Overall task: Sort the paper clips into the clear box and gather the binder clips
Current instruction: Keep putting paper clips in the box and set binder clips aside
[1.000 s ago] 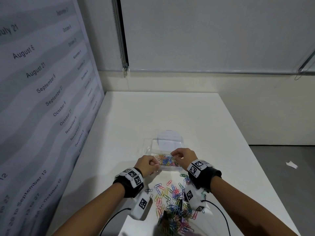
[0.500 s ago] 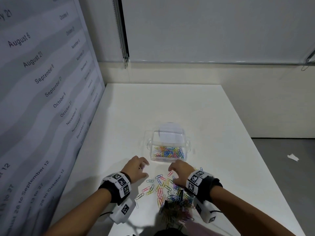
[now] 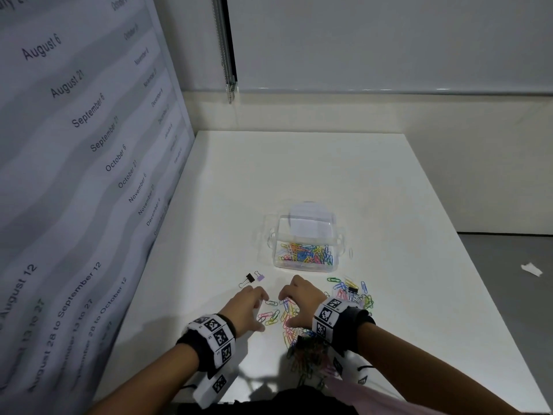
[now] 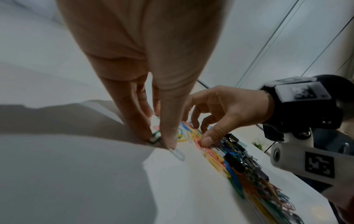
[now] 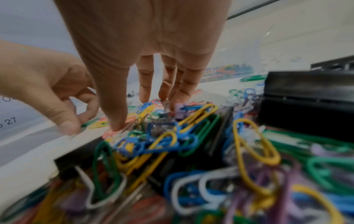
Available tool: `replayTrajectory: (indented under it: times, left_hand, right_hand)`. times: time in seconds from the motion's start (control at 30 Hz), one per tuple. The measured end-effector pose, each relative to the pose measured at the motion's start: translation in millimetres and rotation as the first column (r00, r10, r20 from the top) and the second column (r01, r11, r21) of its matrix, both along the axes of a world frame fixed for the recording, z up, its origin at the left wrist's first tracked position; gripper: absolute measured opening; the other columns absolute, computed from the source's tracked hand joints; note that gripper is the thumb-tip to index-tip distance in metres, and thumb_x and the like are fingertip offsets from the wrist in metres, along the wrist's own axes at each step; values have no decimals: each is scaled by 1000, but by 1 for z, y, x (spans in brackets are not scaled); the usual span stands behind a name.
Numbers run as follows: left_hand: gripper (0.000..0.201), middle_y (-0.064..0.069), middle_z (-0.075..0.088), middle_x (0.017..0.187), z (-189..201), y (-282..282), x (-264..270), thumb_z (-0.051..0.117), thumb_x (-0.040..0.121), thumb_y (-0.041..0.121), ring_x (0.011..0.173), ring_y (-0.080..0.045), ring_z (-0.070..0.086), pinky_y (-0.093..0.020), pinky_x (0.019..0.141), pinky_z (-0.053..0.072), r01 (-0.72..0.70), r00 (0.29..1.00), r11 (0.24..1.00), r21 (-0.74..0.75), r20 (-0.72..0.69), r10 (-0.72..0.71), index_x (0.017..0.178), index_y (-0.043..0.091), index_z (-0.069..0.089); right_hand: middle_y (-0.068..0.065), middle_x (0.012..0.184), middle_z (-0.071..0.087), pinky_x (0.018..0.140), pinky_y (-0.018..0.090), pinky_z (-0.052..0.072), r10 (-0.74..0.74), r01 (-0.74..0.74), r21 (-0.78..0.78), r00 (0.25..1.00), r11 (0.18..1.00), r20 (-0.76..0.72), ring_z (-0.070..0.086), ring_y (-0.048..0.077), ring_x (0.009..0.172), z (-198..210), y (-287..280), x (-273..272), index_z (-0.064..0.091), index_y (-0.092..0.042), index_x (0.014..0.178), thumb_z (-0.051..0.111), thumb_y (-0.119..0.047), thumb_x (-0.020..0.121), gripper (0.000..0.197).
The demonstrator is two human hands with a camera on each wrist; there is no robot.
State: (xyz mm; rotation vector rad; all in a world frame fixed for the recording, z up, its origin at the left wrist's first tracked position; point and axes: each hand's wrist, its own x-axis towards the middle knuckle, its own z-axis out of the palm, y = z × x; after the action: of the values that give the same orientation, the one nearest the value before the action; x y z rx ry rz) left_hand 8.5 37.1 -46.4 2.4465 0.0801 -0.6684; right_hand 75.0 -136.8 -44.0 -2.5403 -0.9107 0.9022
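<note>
Multicoloured paper clips [image 3: 273, 317], white table [image 3: 299, 175], one black binder clip [image 3: 250, 277].

WORN | left hand [image 3: 246, 309], right hand [image 3: 300, 304]: bare, as are forearms | left wrist strap [image 3: 191, 348], right wrist strap [image 3: 357, 322]: black, ringed with white blocks printed with black-and-white square markers | white camera housing [image 3: 213, 386] below each strap, one marker apiece | right housing [image 4: 298, 160]: round lens hole | pink garment [image 3: 377, 398] nearer the body than the straps

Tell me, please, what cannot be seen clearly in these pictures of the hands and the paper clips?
- Left hand: pinching or only pressing the green clip? Left wrist view, motion blur.
- Right hand: any clip held? Right wrist view, the clip pile hides its fingertips.
- Box label text: head view, too small.
</note>
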Motion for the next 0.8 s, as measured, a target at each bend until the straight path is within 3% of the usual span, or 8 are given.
replayTrajectory:
  times: [0.17,0.23,0.3,0.47,0.57,0.7,0.8]
  left_hand:
    - [50,3,36,101,-6,-25,14,67,80,16,107,-22,52,-31,94,41,41,996,999,5,82,-41,127,16,49]
    - [40,4,35,101,-6,-34,19,59,86,15,107,-25,53,-30,91,41,64,992,998,4,110,-64,125,16,50]
    - [36,4,34,102,-6,-41,23,57,88,17,106,-25,53,-30,91,42,81,990,997,1,118,-81,123,16,51]
    - [60,5,31,103,-7,-45,28,76,73,34,101,-21,51,-29,87,43,151,986,989,8,64,-151,124,17,49]
    - [50,5,31,103,-8,-45,28,73,77,29,94,-20,49,-27,83,41,166,982,986,29,88,-168,119,16,51]
    - [25,-5,45,108,-7,-45,29,60,88,19,102,-27,54,-31,87,42,127,986,991,50,103,-131,111,12,56]
    - [19,-8,51,114,-9,-44,28,49,91,15,105,-28,54,-34,88,42,99,986,992,80,128,-109,108,12,57]
  right_hand:
    - [-3,87,43,73,24,32,-36,36,6,999,999,-8,54,25,95,6,-2,0,65,-12,100,62,-15,82,19]
    - [-1,84,56,72,25,37,-82,82,12,997,997,-3,58,26,94,10,-7,5,69,-12,93,53,-8,81,20]
    - [6,92,69,74,24,43,-151,151,25,989,988,-6,62,25,92,13,-14,11,71,-11,87,45,-4,78,28]
    - [5,88,74,69,23,52,-301,299,115,954,947,-3,67,18,76,25,-31,32,66,-22,69,48,-2,77,28]
    - [5,83,72,56,12,47,-390,383,176,921,907,4,61,12,64,40,-32,50,70,-16,73,52,-1,78,24]
    - [1,72,66,52,11,46,-523,507,280,852,815,-21,59,9,58,54,-28,72,71,-11,78,56,-1,76,18]
    - [-6,67,62,50,7,41,-582,555,340,813,760,-27,56,9,57,57,-26,79,72,-11,81,61,-5,79,13]
